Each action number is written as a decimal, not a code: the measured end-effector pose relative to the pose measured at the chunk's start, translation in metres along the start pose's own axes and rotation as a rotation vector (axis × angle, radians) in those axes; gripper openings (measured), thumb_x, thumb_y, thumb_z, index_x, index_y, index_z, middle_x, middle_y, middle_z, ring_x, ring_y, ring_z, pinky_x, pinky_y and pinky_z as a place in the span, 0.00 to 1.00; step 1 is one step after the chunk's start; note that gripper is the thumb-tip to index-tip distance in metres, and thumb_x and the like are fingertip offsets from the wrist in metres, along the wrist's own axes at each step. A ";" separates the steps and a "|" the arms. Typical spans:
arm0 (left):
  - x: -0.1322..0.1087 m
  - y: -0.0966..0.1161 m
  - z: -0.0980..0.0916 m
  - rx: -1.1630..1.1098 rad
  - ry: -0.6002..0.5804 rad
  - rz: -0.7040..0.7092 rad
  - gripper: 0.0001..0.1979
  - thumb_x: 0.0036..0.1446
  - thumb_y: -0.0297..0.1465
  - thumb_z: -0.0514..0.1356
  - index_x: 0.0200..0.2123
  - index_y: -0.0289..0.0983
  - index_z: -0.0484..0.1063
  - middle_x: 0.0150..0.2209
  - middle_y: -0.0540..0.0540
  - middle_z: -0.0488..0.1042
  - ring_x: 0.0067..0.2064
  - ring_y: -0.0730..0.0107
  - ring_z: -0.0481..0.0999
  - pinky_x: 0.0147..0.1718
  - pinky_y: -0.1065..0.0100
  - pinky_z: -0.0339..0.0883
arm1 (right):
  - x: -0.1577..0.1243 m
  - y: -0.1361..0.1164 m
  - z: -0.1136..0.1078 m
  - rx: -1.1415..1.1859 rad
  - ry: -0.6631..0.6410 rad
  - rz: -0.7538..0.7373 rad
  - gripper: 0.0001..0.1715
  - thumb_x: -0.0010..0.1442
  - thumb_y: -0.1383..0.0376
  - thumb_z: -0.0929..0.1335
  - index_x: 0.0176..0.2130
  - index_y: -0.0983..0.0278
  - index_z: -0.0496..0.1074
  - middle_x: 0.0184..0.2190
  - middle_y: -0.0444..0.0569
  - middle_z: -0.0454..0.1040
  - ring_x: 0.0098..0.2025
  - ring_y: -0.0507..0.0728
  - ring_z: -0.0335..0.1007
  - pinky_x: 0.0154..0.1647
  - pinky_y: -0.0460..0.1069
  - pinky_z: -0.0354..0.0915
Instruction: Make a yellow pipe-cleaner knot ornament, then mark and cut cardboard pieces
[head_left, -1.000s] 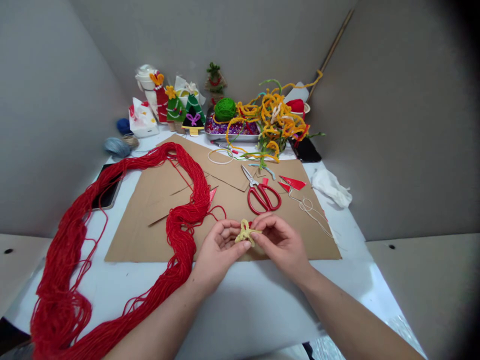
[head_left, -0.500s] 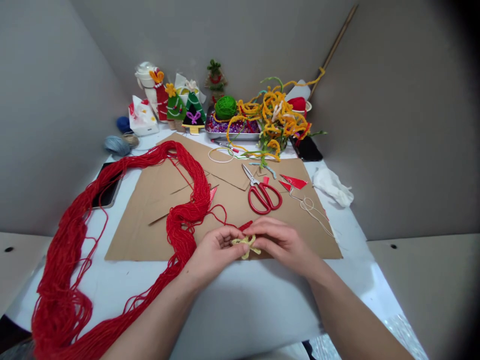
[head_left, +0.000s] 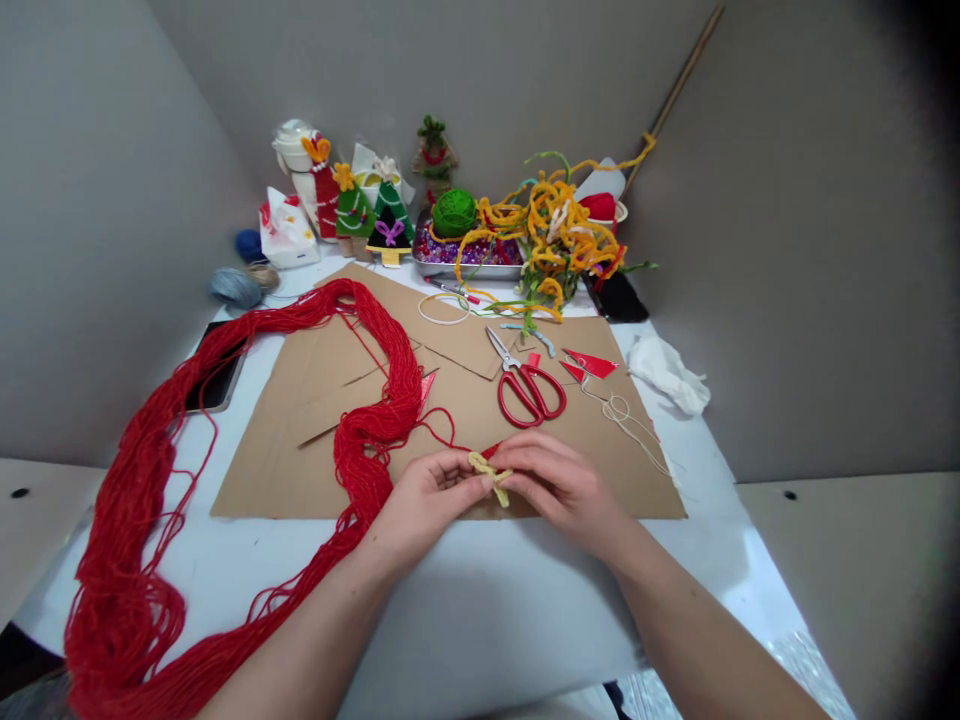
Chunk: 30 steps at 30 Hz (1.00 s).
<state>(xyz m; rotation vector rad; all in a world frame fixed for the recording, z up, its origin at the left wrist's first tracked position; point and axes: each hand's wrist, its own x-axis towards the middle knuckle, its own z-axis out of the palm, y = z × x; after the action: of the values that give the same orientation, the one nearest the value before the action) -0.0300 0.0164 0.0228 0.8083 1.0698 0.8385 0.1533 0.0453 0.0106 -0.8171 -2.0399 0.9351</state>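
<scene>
My left hand [head_left: 427, 490] and my right hand [head_left: 559, 482] are both curled partway closed, the fingers bent inward, neither spread flat nor clenched into a fist. Between them I pinch a small yellow pipe-cleaner shape [head_left: 489, 476] with the fingertips of both hands. One end points toward my left palm and another hangs down in the gap between my hands. My hands are over the near edge of a cardboard sheet [head_left: 255, 490]. A short red strand [head_left: 491, 451] lies just beyond my fingers; I cannot tell whether I am touching it.

Just left of my left hand, a big hank of red yarn [head_left: 379, 410] crosses the cardboard and runs down the table [head_left: 487, 610], beside my left forearm. Ahead of my right hand, red-handled scissors [head_left: 529, 396] lie closed on the cardboard, their blades pointing away from me. Further right are red felt triangles [head_left: 591, 365] and looped white string [head_left: 619, 408], with a crumpled white cloth [head_left: 664, 376] off the cardboard. Far ahead, a metal tray of beads [head_left: 465, 272] holds a green yarn ball [head_left: 454, 212], beside a tangle of orange pipe cleaners [head_left: 559, 225].
</scene>
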 end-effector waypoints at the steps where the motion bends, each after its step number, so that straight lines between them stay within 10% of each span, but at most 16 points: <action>1: 0.000 0.000 -0.001 0.022 -0.014 -0.006 0.09 0.48 0.35 0.66 0.28 0.35 0.73 0.27 0.50 0.71 0.29 0.74 0.68 0.30 0.74 0.61 | 0.000 0.000 0.000 -0.002 -0.026 0.008 0.09 0.62 0.67 0.64 0.42 0.60 0.72 0.37 0.51 0.73 0.41 0.56 0.70 0.42 0.52 0.67; 23: 0.003 -0.008 0.004 0.153 0.150 0.138 0.06 0.48 0.32 0.64 0.29 0.35 0.74 0.29 0.48 0.75 0.33 0.70 0.72 0.34 0.71 0.65 | -0.003 -0.002 0.011 -0.004 -0.008 0.237 0.05 0.64 0.66 0.63 0.36 0.61 0.68 0.34 0.48 0.71 0.37 0.54 0.67 0.40 0.49 0.63; 30: 0.004 -0.022 -0.002 0.519 0.227 0.360 0.03 0.53 0.30 0.61 0.32 0.38 0.75 0.33 0.47 0.77 0.35 0.68 0.73 0.35 0.70 0.65 | -0.003 -0.007 0.011 -0.028 -0.019 0.350 0.06 0.63 0.65 0.62 0.35 0.62 0.68 0.32 0.46 0.72 0.34 0.53 0.66 0.37 0.47 0.61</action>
<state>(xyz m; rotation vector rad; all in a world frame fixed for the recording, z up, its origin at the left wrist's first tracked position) -0.0271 0.0104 0.0018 1.3961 1.3941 0.9833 0.1439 0.0357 0.0100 -1.2107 -1.9650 1.1072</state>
